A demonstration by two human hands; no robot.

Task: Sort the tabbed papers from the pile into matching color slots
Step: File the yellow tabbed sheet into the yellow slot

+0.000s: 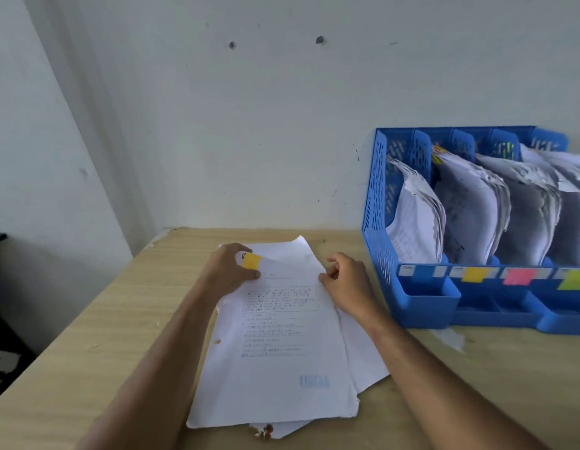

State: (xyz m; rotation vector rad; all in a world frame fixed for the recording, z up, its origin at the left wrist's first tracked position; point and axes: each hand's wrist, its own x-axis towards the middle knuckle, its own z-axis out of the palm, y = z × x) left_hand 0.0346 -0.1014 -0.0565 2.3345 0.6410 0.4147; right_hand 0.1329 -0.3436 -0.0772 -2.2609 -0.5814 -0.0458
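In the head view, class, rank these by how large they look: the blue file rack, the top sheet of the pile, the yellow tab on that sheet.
1. Blue file rack, cut off at the right edge
2. Top sheet, nearer the camera, so this order is unsure
3. Yellow tab, clearly smallest

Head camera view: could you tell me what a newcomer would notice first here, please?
The blue file rack at the right, stuffed with papers, its front labels blue, yellow, pink and green. At centre, the left hand pinches a sheet's yellow tab while the right hand grips the pile's edge.
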